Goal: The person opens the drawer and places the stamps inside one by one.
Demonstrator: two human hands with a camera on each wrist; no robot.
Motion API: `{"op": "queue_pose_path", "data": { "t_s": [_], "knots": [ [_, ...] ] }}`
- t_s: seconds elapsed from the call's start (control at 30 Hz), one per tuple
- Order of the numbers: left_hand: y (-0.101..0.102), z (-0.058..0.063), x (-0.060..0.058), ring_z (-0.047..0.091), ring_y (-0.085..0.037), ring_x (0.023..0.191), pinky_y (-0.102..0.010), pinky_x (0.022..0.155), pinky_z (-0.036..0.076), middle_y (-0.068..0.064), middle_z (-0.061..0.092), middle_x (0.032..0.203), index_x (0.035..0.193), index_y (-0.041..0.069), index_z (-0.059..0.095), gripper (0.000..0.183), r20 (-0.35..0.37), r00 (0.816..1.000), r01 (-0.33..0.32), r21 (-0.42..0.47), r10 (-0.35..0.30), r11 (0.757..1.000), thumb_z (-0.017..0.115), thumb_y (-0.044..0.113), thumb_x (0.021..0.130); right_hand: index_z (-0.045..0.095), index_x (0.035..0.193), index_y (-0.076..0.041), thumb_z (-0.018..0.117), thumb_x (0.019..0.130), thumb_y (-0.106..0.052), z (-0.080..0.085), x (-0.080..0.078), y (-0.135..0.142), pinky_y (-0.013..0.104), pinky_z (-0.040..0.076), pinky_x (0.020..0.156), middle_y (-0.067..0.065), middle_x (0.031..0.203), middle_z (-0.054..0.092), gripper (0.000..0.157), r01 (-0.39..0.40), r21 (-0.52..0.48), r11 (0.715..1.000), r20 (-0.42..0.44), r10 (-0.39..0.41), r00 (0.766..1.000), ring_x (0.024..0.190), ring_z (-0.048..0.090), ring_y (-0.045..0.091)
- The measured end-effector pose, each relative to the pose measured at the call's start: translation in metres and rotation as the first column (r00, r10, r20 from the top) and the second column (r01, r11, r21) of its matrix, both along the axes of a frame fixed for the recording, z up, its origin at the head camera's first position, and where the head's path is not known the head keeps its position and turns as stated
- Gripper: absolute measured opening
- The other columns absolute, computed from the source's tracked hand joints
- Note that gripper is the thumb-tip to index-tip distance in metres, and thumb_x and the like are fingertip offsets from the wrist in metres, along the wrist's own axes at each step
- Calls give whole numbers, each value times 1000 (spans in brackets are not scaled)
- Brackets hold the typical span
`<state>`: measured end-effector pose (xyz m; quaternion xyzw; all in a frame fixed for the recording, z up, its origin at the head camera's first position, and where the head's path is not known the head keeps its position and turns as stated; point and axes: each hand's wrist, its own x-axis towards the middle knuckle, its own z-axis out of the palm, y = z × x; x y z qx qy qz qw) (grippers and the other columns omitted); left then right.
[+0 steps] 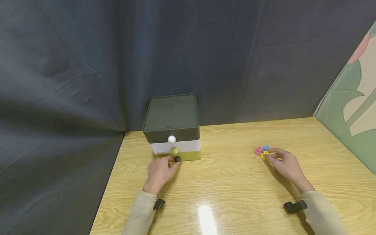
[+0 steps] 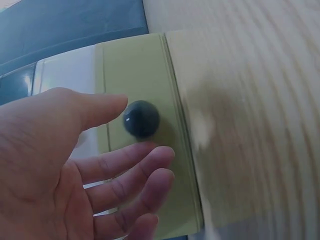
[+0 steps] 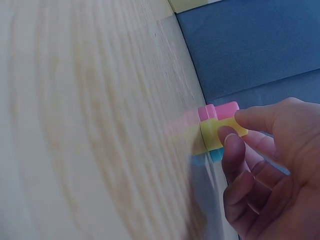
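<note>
A small three-tier drawer box [image 1: 173,112] stands at the back left, with dark, white and yellow-green tiers. My left hand [image 1: 160,171] is at its lowest drawer. In the left wrist view the thumb and curved fingers lie around the round black knob [image 2: 142,119], without a clear pinch. On the right, my right hand [image 1: 286,164] pinches a yellow flanged plastic piece [image 3: 212,135] between thumb and forefinger. This piece stands on the table, wide end down. Close beside it are a similar pink piece [image 1: 258,150] and a blue piece [image 1: 265,148], the blue one partly hidden.
The wooden table [image 1: 223,182] carries the box and the pieces. A dark curtain [image 1: 220,65] hangs behind and along the left side. A patterned cloth [image 1: 352,107] borders the right. The upper drawers have a white knob [image 1: 171,139] and a yellow-green knob [image 1: 175,150].
</note>
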<state>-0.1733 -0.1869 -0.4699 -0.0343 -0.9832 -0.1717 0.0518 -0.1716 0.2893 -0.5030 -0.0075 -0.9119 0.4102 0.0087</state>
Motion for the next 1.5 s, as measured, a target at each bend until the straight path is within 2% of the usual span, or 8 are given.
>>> {"op": "queue_pose_path", "data": {
  "t_s": [0.23, 0.5, 0.73, 0.87, 1.07, 1.27, 1.5],
  "knots": [
    [5, -6, -5, 60, -14, 65, -37, 61, 46, 8, 70, 75, 89, 20, 77, 32, -14, 1000, -17, 32, 17, 999, 71, 50, 99, 61, 139, 7, 63, 108, -35, -1, 1, -1, 29, 58, 60, 35, 118, 72, 53, 6, 9, 1000, -3, -6, 1000, 68, 73, 16],
    [7, -10, -6, 65, -17, 65, -36, 59, 47, 5, 76, 79, 103, 16, 83, 35, -59, 998, -14, 26, 16, 1000, 73, 49, 98, 62, 139, 7, 63, 108, -36, -4, 3, 2, 27, 56, 61, 33, 117, 74, 52, 18, 31, 999, -18, -17, 1000, 70, 74, 16],
    [7, -11, -5, 49, -13, 51, -30, 51, 39, 1, 74, 73, 104, 14, 85, 36, -71, 997, -15, 27, 17, 1000, 73, 48, 98, 61, 139, 7, 64, 108, -35, -5, 4, 2, 27, 57, 61, 34, 117, 73, 53, 13, 20, 1000, -21, -13, 1000, 72, 74, 17],
    [6, -11, -4, 46, -11, 50, -29, 50, 37, 2, 71, 69, 103, 13, 85, 36, -96, 995, -8, 22, 10, 1000, 73, 46, 97, 62, 140, 6, 64, 107, -36, -6, 5, 2, 27, 57, 61, 33, 116, 74, 53, 15, 27, 1000, -24, -14, 1000, 72, 74, 17],
    [6, -12, -1, 46, -11, 50, -29, 50, 36, 4, 64, 62, 87, 16, 83, 31, -110, 994, -3, 18, 4, 1000, 75, 44, 96, 63, 138, 5, 64, 107, -35, -5, 5, 1, 27, 56, 60, 31, 114, 75, 50, 15, 35, 999, -40, -14, 999, 70, 73, 16],
    [7, -9, 2, 46, -11, 50, -30, 52, 37, 9, 57, 58, 66, 24, 69, 38, -91, 996, 16, -8, -17, 1000, 73, 44, 98, 63, 138, 6, 65, 107, -34, -4, 6, 3, 27, 57, 60, 31, 113, 75, 50, 16, 32, 999, -45, -14, 999, 69, 73, 14],
    [8, -1, 11, 45, -12, 51, -31, 53, 35, 10, 49, 54, 58, 25, 57, 46, -34, 999, 24, -53, -26, 998, 70, 42, 99, 63, 139, 5, 65, 107, -36, 1, 6, 4, 27, 57, 61, 31, 116, 75, 52, 21, 15, 1000, -35, -20, 999, 71, 73, 14]
  ]
}}
